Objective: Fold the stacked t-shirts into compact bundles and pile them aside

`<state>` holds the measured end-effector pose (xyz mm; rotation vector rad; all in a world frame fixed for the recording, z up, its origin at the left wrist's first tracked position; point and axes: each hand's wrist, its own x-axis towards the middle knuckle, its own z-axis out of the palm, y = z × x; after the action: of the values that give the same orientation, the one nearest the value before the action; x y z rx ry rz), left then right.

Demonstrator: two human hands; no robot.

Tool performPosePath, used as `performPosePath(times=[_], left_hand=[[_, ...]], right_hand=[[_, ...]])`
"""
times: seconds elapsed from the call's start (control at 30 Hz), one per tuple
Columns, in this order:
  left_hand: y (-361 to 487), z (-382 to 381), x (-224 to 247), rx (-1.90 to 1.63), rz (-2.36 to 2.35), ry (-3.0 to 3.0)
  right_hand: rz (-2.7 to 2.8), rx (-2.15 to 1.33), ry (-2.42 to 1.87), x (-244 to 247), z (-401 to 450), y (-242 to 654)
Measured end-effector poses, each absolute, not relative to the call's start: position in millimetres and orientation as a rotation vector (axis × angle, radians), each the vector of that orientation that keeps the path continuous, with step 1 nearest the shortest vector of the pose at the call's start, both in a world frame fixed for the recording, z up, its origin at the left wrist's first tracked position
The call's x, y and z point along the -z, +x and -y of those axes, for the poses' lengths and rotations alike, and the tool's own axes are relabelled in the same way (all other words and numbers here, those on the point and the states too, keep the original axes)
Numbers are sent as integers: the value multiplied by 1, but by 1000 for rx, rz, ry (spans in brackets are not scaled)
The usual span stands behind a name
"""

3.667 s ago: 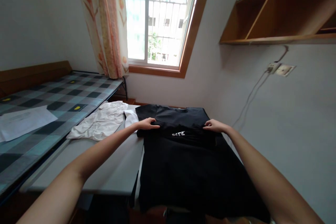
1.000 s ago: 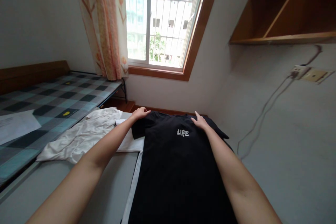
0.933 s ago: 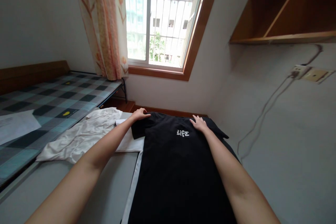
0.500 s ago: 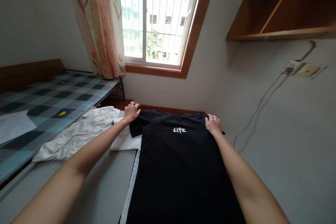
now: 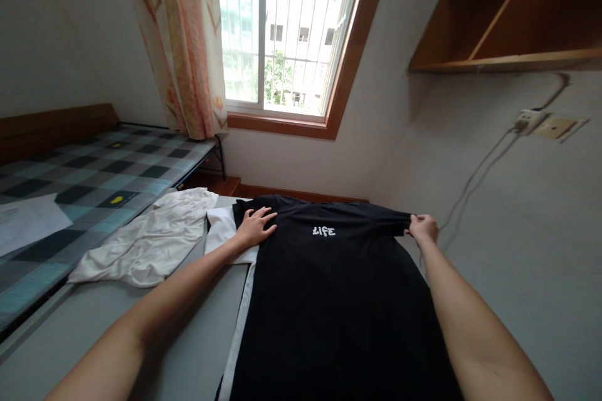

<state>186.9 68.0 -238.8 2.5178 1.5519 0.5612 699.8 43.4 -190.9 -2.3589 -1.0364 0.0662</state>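
A black T-shirt (image 5: 329, 301) with small white lettering near its neck lies spread over the table, its collar end toward the window. My left hand (image 5: 254, 227) rests flat on its left shoulder and sleeve, fingers spread. At the right, my right hand (image 5: 424, 228) pinches the end of the right sleeve and holds it stretched out sideways past the body of the shirt. White cloth (image 5: 221, 229) shows from under the left sleeve, and a white strip runs along the shirt's left side.
A crumpled off-white garment (image 5: 145, 238) lies on the grey tabletop (image 5: 188, 326) at the left. Beyond it stands a bed with a checked mattress (image 5: 141, 163), a paper sheet (image 5: 32, 222) on it. Cables (image 5: 475, 169) hang from a wall socket (image 5: 529, 122) under a wooden shelf (image 5: 503, 62).
My left hand has moved right from the sleeve's edge onto the shoulder. My right hand has gone outward to the right, pulling the right sleeve out straight.
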Motion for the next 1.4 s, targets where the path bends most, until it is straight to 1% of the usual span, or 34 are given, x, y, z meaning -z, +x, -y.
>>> performPosePath(times=[0.07, 0.1, 0.17, 0.23, 0.3, 0.43, 0.53, 0.63, 0.7, 0.8, 0.87, 0.97, 1.03, 1.13, 1.23, 1.4], left_hand=[[187, -67, 237, -569, -1553, 2506], [187, -67, 237, -575, -1552, 2505], [188, -66, 237, -585, -1546, 2508], [187, -66, 237, -591, -1540, 2506], [187, -64, 236, -601, -1536, 2496], [186, -61, 234, -662, -1538, 2441], [180, -61, 234, -886, -1550, 2316], [174, -68, 236, -1224, -1517, 2060], [170, -75, 239, -1380, -1490, 1859], [162, -87, 238, -1464, -1505, 1652], [150, -93, 233, -1483, -1548, 1622], [122, -96, 217, -1526, -1804, 1719], [99, -93, 208, -1461, -2127, 1745], [71, -85, 202, -1150, -2526, 1585], [52, -77, 207, -902, -2637, 1473], [42, -75, 217, -785, -2651, 1589]], right_hand=[[903, -99, -2484, 186, -41, 691], [884, -61, -2537, 184, -40, 683], [987, 117, -2541, 182, -38, 658], [1169, 204, -2451, 182, -37, 623], [1429, 154, -2355, 183, -36, 584], [1795, -116, -2268, 198, -30, 513], [1863, -194, -2320, 216, -21, 481], [1867, -56, -2348, 228, -15, 469], [1878, -8, -2328, 232, -13, 469], [1897, 8, -2291, 233, -12, 475], [1911, 6, -2269, 234, -12, 478], [1936, -2, -2244, 236, -13, 481], [1942, 4, -2234, 238, -14, 482], [1943, 17, -2222, 240, -15, 483], [1942, 17, -2213, 241, -16, 483], [1937, 22, -2198, 242, -16, 484]])
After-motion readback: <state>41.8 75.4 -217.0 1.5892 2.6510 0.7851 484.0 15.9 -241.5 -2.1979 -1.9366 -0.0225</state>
